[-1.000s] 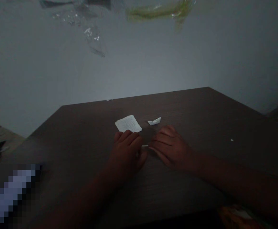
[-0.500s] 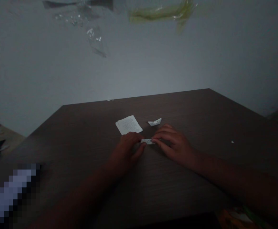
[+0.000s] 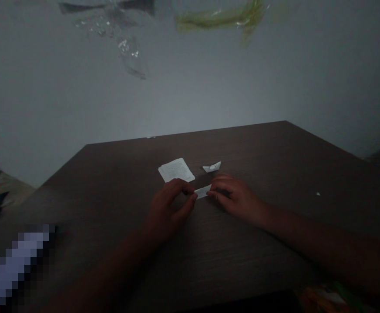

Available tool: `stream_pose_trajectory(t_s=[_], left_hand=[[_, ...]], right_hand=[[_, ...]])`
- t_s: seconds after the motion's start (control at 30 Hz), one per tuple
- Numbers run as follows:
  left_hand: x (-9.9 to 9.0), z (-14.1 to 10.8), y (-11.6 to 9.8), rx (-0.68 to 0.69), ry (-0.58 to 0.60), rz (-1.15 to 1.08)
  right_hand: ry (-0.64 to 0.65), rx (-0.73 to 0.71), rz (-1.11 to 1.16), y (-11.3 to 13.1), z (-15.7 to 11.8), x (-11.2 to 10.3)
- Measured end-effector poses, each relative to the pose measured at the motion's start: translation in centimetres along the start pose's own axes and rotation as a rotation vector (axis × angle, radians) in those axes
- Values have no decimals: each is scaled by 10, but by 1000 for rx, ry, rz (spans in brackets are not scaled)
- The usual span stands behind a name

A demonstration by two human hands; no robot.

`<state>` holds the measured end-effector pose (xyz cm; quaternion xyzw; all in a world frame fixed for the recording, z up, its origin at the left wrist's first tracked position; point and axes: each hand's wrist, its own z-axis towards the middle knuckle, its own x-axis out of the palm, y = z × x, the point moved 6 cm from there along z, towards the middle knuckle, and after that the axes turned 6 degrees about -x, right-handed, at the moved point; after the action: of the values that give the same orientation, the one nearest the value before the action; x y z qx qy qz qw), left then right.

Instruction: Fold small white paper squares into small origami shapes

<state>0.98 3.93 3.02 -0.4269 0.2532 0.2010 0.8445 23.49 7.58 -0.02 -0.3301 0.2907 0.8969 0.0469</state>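
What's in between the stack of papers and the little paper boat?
Just bare brown table between the paper stack and the paper boat, in the head view.

Paper stack (image 3: pixel 176 170) left of paper boat (image 3: pixel 212 167)

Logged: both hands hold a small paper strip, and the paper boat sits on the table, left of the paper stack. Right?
Not quite: the head view shows the paper boat right of the paper stack, not left. The boat does sit on the table, and the left hand and right hand hold the small paper strip.
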Motion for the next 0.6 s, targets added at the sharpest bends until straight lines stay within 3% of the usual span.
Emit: stream_pose_trajectory(t_s=[0.33,0.6], left_hand=[[0,-3,-8,166,-5,20],[11,-10,-32,320,-1,177]], right_hand=[[-42,-46,-87,5,-3,1],[-148,-211,-167,41,-2,-4]])
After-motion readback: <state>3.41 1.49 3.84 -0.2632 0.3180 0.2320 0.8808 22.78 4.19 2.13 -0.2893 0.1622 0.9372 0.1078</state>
